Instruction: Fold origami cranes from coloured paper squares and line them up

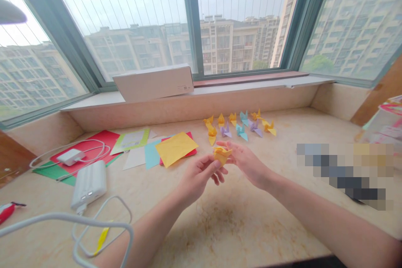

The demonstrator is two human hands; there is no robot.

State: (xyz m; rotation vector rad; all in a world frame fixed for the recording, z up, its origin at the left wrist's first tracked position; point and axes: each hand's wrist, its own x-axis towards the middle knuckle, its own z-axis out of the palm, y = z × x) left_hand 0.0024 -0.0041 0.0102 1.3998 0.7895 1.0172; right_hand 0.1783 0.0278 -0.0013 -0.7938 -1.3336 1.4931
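Both hands meet above the stone counter [238,217] and hold a small folded yellow paper piece [221,154]. My left hand [199,176] pinches its near side with thumb and fingers. My right hand [246,162] grips the far side, its fingers curled round the paper. Just beyond the hands lie several finished paper cranes [240,126] in yellow, purple and teal, in a loose cluster near the wall. A flat yellow sheet [176,147] rests on a stack of coloured paper to the left.
Red, green, blue and white sheets [103,144] spread at the left, under a white charger [71,156] with cable. A white power bank [89,183] and looping cables sit nearer. A white box [153,83] stands on the window sill. A blurred patch covers the right.
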